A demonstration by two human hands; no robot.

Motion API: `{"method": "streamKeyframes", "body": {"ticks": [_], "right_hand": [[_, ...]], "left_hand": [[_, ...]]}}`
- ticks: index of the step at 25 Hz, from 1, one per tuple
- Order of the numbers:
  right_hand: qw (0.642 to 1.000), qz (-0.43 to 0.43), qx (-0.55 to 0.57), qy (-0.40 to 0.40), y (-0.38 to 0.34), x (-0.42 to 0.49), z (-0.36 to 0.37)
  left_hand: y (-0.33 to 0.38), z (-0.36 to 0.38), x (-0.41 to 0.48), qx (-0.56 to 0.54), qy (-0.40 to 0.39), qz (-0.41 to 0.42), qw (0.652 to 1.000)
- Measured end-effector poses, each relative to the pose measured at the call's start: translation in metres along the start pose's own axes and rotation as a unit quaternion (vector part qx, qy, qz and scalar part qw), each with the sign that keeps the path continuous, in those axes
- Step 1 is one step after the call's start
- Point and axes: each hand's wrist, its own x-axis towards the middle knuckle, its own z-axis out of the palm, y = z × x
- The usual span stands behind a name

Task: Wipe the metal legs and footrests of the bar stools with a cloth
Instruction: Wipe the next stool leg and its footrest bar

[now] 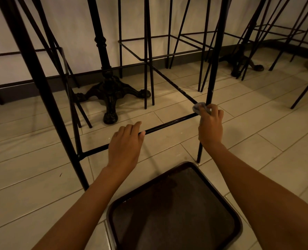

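A black metal bar stool stands right in front of me, its front footrest bar running from lower left to upper right. My left hand rests over this bar near its middle, fingers curled on it. My right hand grips a small grey cloth pressed against the corner where the footrest meets the stool's right front leg. The left front leg slants down at the left. Part of the cloth is hidden in my fist.
Several more thin-legged black stools stand behind, along a white wall. Two ornate cast-iron table bases sit on the pale tiled floor. A dark square seat with a rim lies just below my arms.
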Motion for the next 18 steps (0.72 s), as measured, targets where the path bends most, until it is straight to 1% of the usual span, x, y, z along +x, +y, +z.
{"method": "streamKeyframes", "body": {"ticks": [2,4,5,8,9,13,15,18], "right_hand": [[1.0,-0.003,-0.002,-0.011,0.003,0.002,-0.002],[1.0,-0.005,0.006,-0.006,0.002,0.003,-0.003],[1.0,-0.017,0.006,0.0,0.001,0.003,-0.004],[0.995,-0.095,-0.018,0.005,0.005,0.001,-0.001],[0.994,-0.104,-0.022,0.002,0.008,-0.001,0.0],[0.997,-0.066,-0.038,-0.006,0.018,0.0,-0.001],[0.996,-0.076,-0.046,-0.016,0.021,0.004,-0.004],[0.991,-0.115,-0.058,-0.032,0.026,0.008,-0.009]], "left_hand": [[0.002,0.006,0.004,0.023,0.006,0.021,1.0],[0.0,0.011,0.004,0.054,0.03,0.046,0.997],[-0.002,0.012,0.002,0.065,0.04,0.051,0.996],[-0.003,0.013,0.003,0.065,0.049,0.054,0.995],[-0.003,0.014,0.004,0.065,0.051,0.054,0.995],[-0.003,0.015,0.004,0.075,0.057,0.06,0.994],[-0.004,0.015,0.005,0.08,0.055,0.062,0.993],[-0.003,0.017,0.004,0.076,0.048,0.058,0.994]]}}
